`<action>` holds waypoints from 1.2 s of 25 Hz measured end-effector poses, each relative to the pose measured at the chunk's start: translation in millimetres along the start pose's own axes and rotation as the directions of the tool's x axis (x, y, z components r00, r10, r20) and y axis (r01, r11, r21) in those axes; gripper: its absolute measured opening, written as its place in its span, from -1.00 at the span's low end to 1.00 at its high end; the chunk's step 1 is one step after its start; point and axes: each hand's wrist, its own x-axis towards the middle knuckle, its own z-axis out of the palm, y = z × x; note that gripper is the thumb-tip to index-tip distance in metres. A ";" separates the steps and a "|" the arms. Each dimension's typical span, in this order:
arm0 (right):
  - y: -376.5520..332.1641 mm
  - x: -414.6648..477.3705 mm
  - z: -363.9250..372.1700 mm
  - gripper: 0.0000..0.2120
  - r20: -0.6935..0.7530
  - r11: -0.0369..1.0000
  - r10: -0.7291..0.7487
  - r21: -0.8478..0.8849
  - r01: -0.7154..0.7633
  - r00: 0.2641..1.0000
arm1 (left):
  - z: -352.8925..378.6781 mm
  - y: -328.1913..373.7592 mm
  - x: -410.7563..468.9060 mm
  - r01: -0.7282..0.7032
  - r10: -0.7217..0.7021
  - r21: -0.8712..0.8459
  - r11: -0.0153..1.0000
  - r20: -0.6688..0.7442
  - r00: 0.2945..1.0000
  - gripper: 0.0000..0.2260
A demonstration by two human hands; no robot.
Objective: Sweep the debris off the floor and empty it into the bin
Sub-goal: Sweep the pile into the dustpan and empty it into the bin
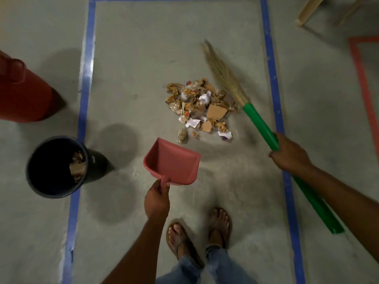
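Lying ahead between the hands, the heap of torn paper and cardboard debris (202,110) was nearer the left hand (156,199) gripping the pink plastic dustpan (174,162); the right hand (289,155) clasped the green-handled straw broom (258,121), slanted beside it.

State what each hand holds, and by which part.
Left hand grips the dustpan by its handle; right hand grips the broom partway along its green handle.
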 end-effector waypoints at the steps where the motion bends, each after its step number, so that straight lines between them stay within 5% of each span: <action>1: -11.9 35.1 7.4 -0.34 -0.019 1.000 -0.002 -0.002 0.002 1.000 | 16.0 -9.1 14.9 0.015 -0.015 0.013 1.000 0.006 1.000 -0.70; 6: -44.2 162.8 47.7 -0.46 -0.048 0.994 -0.018 -0.109 0.013 0.999 | 79.6 -44.1 91.8 0.051 -0.050 0.035 0.998 -0.035 0.998 -0.69; 10: -14.6 180.5 96.5 -0.36 -0.082 0.979 -0.114 -0.176 0.098 0.990 | 110.2 -36.2 162.1 -0.032 0.033 0.006 0.999 -0.077 0.996 -0.67; 19: 70.4 98.5 160.0 -0.20 -0.063 0.964 -0.210 -0.180 0.196 0.976 | 143.6 -6.4 265.3 -0.188 0.189 0.038 0.981 -0.034 0.981 -0.58; 30: 75.9 -22.6 131.1 -0.18 -0.070 0.985 -0.135 -0.117 0.126 0.988 | 98.8 13.3 171.3 -0.144 0.132 -0.266 0.953 -0.062 0.989 -0.60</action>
